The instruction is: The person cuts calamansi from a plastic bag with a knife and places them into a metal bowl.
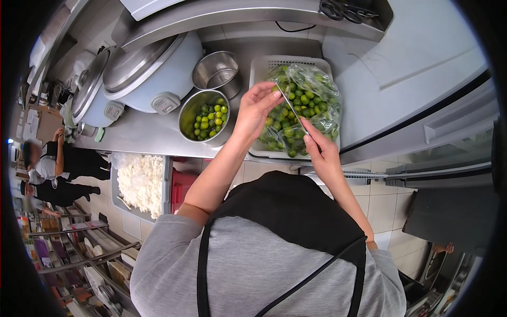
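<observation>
My right hand (321,150) is closed on the handle end of a slim knife (289,104), which slants up and to the left. The blade's far end meets the fingertips of my left hand (257,105), pinched together; whatever they hold is too small to make out. Both hands are above a white basket (254,149) with an open clear plastic bag (311,79) of small green limes (303,100). Left of my left hand stands a steel pot (186,124) holding more limes (211,120), some yellowish.
An empty steel pot (215,71) stands behind the lime pot. Two large lidded cookers (153,68) are at the left. Below the counter edge sits a grey tub (168,185) of white food. Co-workers (50,164) stand far left. Scissors (346,10) lie on the shelf above.
</observation>
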Tool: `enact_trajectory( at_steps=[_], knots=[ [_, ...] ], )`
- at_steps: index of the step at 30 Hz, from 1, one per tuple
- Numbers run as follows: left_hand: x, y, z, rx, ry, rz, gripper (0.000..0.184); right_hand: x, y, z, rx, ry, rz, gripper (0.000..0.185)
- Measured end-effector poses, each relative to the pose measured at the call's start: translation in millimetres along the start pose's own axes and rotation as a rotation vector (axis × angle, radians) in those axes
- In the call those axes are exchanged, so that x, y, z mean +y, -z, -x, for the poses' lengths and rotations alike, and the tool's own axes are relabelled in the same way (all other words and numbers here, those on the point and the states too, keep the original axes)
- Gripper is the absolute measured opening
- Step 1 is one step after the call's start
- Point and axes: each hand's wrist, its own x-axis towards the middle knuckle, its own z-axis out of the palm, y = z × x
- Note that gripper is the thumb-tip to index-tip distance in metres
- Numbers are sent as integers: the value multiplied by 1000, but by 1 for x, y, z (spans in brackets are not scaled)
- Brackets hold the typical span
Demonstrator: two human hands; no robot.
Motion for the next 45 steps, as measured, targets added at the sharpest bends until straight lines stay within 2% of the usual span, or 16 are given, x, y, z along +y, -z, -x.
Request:
enact_trajectory(
  at_steps=[2, 4, 5, 7, 10, 16, 22, 26, 28, 30, 33, 36, 38, 42, 43, 45],
  knots=[
    [-4, -4, 2, -25, -8, -3, 21, 0, -2, -1, 5, 5, -1, 33],
    [-8, -6, 4, -52, -15, -6, 22, 1, -5, -8, 104, 184, 93, 33],
    [-12, -5, 5, -72, 20, -45, 22, -2, -5, -11, 106, 181, 94, 33],
    [-22, -6, 9, -116, 60, -155, 22, -10, -1, -16, 73, -43, 150, 34],
    [-23, -11, 15, -89, 46, -204, 23, -3, 3, -19, 147, -13, 83, 34],
    [-8, 11, -2, 7, -54, -109, 24, 2, 0, 8, 8, -17, 18, 34],
    [-12, 6, 4, -23, -35, -284, 22, -5, -2, -3, 18, -46, 74, 33],
    [-17, 5, 6, -114, 32, -251, 23, 1, -4, -13, 62, -21, 105, 33],
    [-14, 13, 1, -27, 148, 57, 22, 5, -3, -10, 38, -15, 114, 33],
    [1, 31, -5, 65, 118, 76, 22, 12, -1, -4, 11, -9, 124, 33],
    [42, 70, -12, 228, -67, -315, 27, 21, 4, 8, 14, 74, 119, 33],
    [62, 84, -14, 540, -518, -1469, 32, 27, 16, 12, 57, -105, 69, 33],
    [48, 73, -16, 315, -456, -1299, 28, 29, 21, 9, 101, -110, 88, 34],
    [-3, 19, -10, -552, -329, -1428, 25, 19, 25, 1, 104, -142, 116, 35],
    [-14, 15, -11, -679, -263, -1583, 28, 19, 25, 1, 103, -142, 117, 35],
    [-27, 4, -15, -675, -195, -1677, 28, 18, 23, 0, 136, -53, 110, 35]
  ],
)
